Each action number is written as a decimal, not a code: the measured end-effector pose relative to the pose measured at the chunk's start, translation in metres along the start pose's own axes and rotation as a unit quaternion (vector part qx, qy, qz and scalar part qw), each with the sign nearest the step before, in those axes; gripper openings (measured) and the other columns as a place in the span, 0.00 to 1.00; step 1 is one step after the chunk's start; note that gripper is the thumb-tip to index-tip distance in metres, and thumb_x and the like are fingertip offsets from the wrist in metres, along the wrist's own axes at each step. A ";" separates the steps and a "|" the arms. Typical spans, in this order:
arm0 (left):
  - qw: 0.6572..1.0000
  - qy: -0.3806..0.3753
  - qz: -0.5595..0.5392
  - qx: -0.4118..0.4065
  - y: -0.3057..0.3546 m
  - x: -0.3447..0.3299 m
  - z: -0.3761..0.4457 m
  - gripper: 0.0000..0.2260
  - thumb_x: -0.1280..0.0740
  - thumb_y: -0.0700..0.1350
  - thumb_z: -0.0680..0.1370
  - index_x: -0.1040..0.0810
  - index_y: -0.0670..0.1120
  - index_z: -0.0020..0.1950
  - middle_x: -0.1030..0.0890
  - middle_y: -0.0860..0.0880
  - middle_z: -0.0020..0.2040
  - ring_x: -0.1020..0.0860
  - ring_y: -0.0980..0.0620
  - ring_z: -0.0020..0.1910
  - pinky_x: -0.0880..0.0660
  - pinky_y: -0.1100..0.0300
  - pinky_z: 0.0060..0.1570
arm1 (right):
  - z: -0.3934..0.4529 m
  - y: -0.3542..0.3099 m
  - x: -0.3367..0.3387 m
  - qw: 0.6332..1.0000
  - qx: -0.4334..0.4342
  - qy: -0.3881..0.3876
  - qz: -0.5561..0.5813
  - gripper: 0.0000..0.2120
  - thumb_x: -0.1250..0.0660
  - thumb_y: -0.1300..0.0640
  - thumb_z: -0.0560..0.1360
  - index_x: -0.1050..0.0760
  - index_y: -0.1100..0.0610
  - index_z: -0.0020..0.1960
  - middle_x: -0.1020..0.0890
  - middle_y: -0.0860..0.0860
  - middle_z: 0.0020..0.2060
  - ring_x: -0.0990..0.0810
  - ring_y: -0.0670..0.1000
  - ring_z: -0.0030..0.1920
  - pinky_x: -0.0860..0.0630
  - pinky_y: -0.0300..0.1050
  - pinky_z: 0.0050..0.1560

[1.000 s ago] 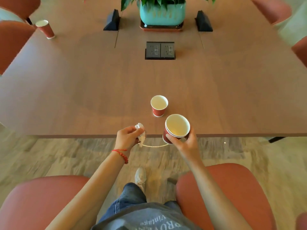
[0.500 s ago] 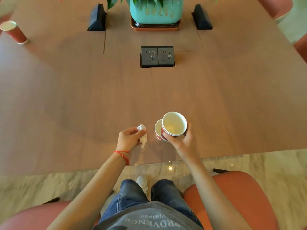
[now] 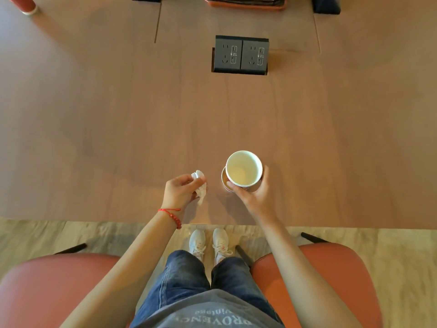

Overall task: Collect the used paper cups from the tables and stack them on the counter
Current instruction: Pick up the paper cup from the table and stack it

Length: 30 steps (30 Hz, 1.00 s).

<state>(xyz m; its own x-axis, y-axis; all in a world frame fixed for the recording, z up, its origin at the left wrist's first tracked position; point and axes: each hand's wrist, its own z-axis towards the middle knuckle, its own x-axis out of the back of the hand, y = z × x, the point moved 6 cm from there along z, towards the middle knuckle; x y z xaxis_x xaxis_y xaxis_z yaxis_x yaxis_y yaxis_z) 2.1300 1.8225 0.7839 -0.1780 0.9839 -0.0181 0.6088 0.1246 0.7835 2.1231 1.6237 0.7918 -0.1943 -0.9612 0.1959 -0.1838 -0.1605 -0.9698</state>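
My right hand [image 3: 254,197] grips a red paper cup [image 3: 243,168] with a white inside, held upright just above a second red cup [image 3: 224,181] that stands on the wooden table [image 3: 118,129]. Only a sliver of that lower cup's rim shows at the left of the held one. My left hand [image 3: 181,191] pinches a crumpled white tissue [image 3: 199,185] a little to the left of the cups. A third red cup [image 3: 24,4] stands at the far left corner of the table, cut off by the frame's top.
A black double socket box [image 3: 240,55] is sunk into the table's middle. A planter tray [image 3: 244,2] and two black wedges [image 3: 326,4] sit at the far edge. Orange chairs [image 3: 54,287] flank my legs below the table's near edge.
I have stepped closer to the table. My right hand carried its cup forward until it hangs over the standing cup, covering most of it. The left hand kept the tissue.
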 end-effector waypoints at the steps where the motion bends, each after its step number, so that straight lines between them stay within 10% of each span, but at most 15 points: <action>1: 1.000 0.002 -0.003 0.002 -0.001 0.000 0.001 0.07 0.30 0.38 0.73 0.22 0.38 0.36 0.19 0.49 0.29 0.20 0.54 0.30 0.22 0.64 0.33 | 0.001 0.003 -0.001 1.000 0.000 -0.003 -0.002 0.33 0.23 0.39 0.58 0.34 0.36 0.58 0.24 0.39 0.55 0.23 0.44 0.57 0.26 0.37 0.54; 12: 0.998 0.026 0.027 0.042 -0.010 0.004 0.007 0.06 0.29 0.42 0.72 0.20 0.41 0.38 0.19 0.43 0.38 0.21 0.51 0.34 0.21 0.58 0.41 | 0.002 0.025 -0.014 0.997 -0.002 -0.056 -0.046 0.41 0.23 0.43 0.61 0.43 0.38 0.67 0.32 0.38 0.65 0.32 0.43 0.66 0.31 0.37 0.65; 24: 0.998 0.036 -0.027 0.049 -0.004 0.011 0.008 0.05 0.29 0.39 0.73 0.21 0.39 0.37 0.20 0.46 0.33 0.21 0.57 0.26 0.25 0.67 0.27 | 0.002 0.035 -0.020 0.996 -0.055 -0.049 -0.050 0.35 0.21 0.54 0.63 0.37 0.50 0.62 0.27 0.51 0.59 0.26 0.51 0.59 0.25 0.44 0.57; 30: 0.999 0.037 -0.008 0.029 0.002 0.037 0.012 0.06 0.28 0.44 0.72 0.20 0.43 0.37 0.18 0.50 0.31 0.20 0.56 0.30 0.22 0.64 0.32 | 0.003 0.009 -0.043 0.996 -0.037 -0.073 -0.032 0.35 0.22 0.42 0.58 0.35 0.41 0.60 0.25 0.46 0.57 0.25 0.45 0.58 0.26 0.35 0.54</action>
<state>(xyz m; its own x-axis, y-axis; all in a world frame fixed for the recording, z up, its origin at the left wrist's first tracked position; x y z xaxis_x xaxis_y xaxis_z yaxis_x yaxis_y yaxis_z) 2.1336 1.8608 0.7772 -0.2429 0.9699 0.0170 0.6493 0.1495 0.7457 2.1329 1.6624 0.7737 -0.0390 -0.9729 0.2277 -0.2624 -0.2099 -0.9419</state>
